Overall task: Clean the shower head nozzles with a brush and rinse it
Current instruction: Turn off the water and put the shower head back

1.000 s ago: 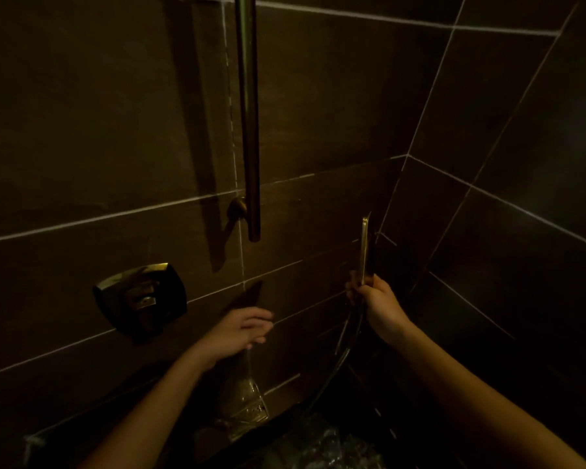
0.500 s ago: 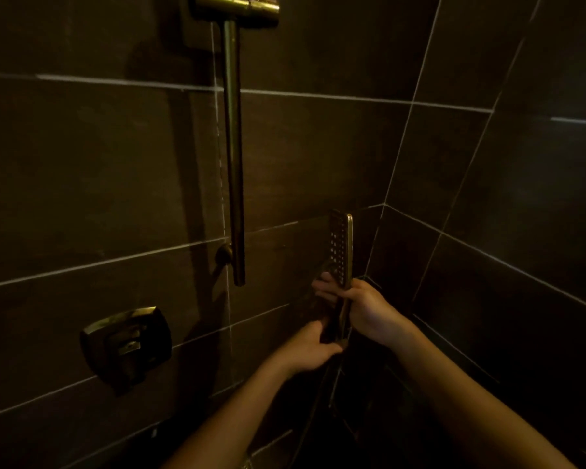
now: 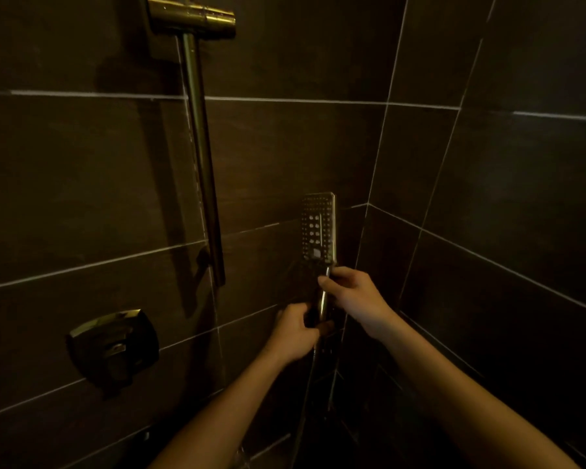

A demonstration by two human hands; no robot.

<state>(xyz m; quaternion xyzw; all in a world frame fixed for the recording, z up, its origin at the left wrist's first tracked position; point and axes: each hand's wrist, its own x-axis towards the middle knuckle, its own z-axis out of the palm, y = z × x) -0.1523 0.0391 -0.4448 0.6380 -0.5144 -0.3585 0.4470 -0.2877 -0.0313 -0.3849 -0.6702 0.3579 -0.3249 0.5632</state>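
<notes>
A rectangular metal shower head [image 3: 317, 227] stands upright in front of the dark tiled wall, its nozzle face turned toward me. My right hand [image 3: 356, 296] grips the handle just below the head. My left hand [image 3: 295, 330] curls round the lower end of the handle, where the hose [image 3: 305, 401] hangs down. No brush is in view.
A brass slide rail [image 3: 202, 157] runs down the wall at the left, with a holder bracket [image 3: 192, 18] at its top. A square metal valve handle [image 3: 114, 346] sits low on the left wall. The tiled corner lies just right of the shower head.
My left hand has come over from the left and taken the lower handle. The shower head has turned from edge-on to show its nozzle face. The camera has tilted up.
</notes>
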